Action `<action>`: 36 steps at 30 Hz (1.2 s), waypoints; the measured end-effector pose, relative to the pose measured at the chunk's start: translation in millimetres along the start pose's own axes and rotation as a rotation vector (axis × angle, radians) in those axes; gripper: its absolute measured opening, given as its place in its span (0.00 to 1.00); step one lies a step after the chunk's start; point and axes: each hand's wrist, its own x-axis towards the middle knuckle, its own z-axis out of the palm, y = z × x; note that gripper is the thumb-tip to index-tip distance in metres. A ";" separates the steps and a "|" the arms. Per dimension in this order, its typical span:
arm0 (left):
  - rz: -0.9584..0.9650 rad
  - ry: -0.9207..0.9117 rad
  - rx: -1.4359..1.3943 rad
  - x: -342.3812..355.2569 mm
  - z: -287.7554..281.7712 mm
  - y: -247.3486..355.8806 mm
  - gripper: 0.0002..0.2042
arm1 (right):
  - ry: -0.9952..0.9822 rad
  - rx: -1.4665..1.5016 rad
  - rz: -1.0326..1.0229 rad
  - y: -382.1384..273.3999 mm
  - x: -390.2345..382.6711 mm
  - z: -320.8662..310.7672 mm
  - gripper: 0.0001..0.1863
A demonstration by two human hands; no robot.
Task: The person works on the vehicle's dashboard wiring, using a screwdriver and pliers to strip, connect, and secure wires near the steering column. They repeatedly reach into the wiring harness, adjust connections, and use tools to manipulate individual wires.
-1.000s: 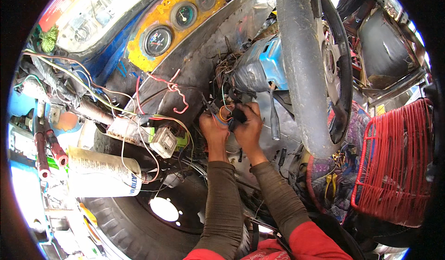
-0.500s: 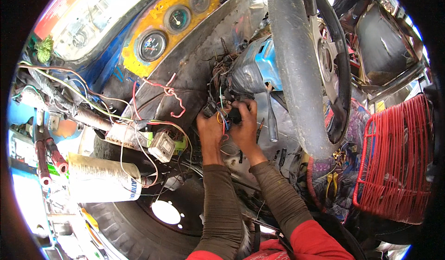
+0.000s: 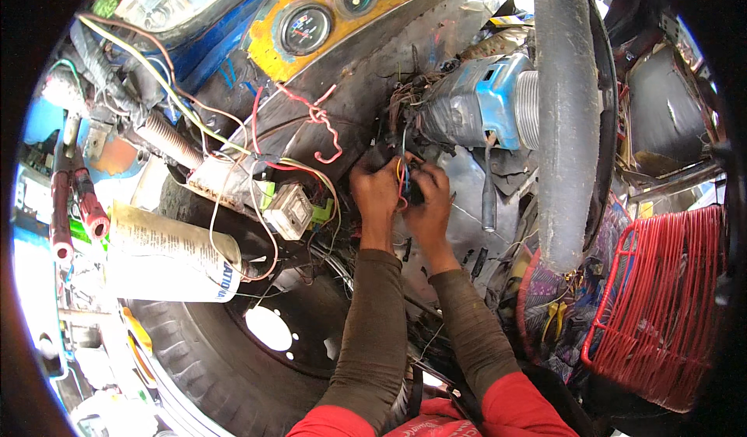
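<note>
Below the steering column, both my hands are closed around parts of a wiring bundle. My left hand (image 3: pixel 377 196) grips a dark piece that looks like a wiring connector; its fingers largely cover it. Close beside it, my right hand (image 3: pixel 429 203) pinches another dark, connector-like piece, mostly hidden by the fingers. Thin coloured wires (image 3: pixel 402 179), red, yellow and blue among them, run between the two hands. Above them, a tangle of brown wires (image 3: pixel 406 98) comes out by the blue and black column housing (image 3: pixel 475 102). A dark lever (image 3: pixel 489 192) hangs from that housing, right of my hands.
The large steering wheel (image 3: pixel 566 126) stands at right, near a red corded seat (image 3: pixel 657 305) and yellow-handled pliers (image 3: pixel 555 320). Left are loose wires (image 3: pixel 179 98), a pale relay-like box (image 3: pixel 289 211), a white cylinder (image 3: pixel 175 254) and a tyre (image 3: pixel 226 359). A yellow gauge panel (image 3: pixel 334 17) lies beyond.
The view has shifted, so the surroundings sit differently in the picture. My hands remain at the wires, still close together; the right fingers have curled lower around their piece.
</note>
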 end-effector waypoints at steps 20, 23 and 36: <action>-0.170 -0.028 -0.234 -62.0 -6.5 -57.2 0.19 | -0.112 0.011 0.151 -3.1 -5.7 -33.1 0.32; -0.016 -0.137 -0.128 -58.9 -8.9 -41.0 0.18 | -0.143 -0.040 0.116 6.4 -6.5 -32.4 0.33; 0.593 -0.076 0.499 -31.9 -12.0 -42.1 0.10 | -0.251 -0.095 0.038 7.3 -7.7 -42.4 0.35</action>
